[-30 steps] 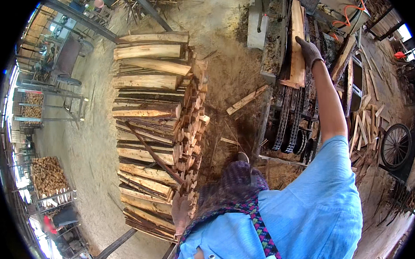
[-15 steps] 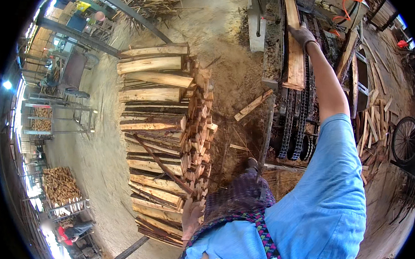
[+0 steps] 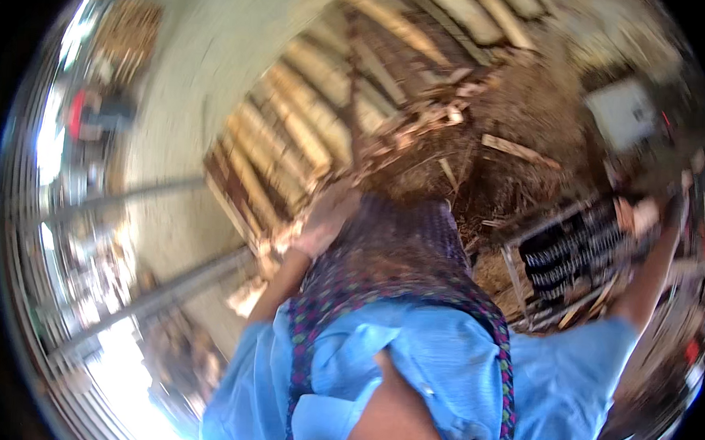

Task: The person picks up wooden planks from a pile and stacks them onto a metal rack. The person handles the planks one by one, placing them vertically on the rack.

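The gloved left hand (image 3: 329, 219) is beside long, rough-ended wooden slabs (image 3: 298, 117).

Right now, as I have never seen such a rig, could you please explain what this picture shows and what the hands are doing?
No robot here: these are a person's own hands. The picture comes from a wide camera on the person's head, looking down, so straight edges bend toward the rim. Below are a blue shirt and a purple apron. The gloved left hand is by the near end of a stack of split wood. The right hand reaches out to a piece on a machine with dark chains; blur hides whether either hand grips anything. A stick lies on the ground between stack and machine.
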`<state>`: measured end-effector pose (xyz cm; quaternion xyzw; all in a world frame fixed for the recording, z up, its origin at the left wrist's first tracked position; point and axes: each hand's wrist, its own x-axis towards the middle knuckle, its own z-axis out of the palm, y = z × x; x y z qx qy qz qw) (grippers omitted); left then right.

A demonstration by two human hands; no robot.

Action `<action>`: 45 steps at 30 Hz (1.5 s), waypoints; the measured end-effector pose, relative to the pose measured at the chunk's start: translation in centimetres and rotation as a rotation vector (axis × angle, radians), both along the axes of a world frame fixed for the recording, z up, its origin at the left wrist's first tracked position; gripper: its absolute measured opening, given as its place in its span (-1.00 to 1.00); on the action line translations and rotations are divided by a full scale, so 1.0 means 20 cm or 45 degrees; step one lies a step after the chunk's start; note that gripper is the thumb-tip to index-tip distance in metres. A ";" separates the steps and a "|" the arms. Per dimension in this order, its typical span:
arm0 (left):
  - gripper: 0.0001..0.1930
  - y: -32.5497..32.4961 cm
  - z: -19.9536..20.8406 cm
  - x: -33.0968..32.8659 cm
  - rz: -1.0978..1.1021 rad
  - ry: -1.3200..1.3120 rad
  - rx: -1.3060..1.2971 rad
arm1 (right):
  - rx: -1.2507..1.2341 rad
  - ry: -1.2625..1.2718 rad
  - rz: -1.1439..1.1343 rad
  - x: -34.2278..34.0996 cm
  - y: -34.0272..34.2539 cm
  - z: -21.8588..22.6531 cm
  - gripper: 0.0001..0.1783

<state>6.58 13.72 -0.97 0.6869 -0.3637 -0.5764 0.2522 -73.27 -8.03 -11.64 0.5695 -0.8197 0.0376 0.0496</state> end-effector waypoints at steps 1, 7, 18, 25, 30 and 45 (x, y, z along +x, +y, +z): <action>-0.53 0.04 -0.06 0.06 0.043 0.055 0.002 | 0.007 0.130 0.088 -0.02 0.06 0.02 -0.31; -0.36 0.41 -0.38 0.46 0.396 -0.447 0.099 | -0.778 -0.272 -0.212 0.51 0.40 0.22 -0.15; -0.25 0.23 -0.84 0.86 0.646 -0.402 0.024 | -0.229 -1.212 0.504 2.73 0.85 0.20 -0.40; -0.59 0.09 -1.01 0.98 0.671 -0.105 0.180 | 1.164 -1.362 0.544 3.81 0.92 -0.03 -0.18; -0.61 0.20 -0.57 1.02 0.750 0.171 0.338 | 1.126 -1.899 0.689 4.01 1.09 -0.85 -0.26; -0.11 0.25 -0.68 1.37 1.032 0.791 0.151 | 1.657 -2.654 -0.583 4.37 1.25 -0.13 -0.40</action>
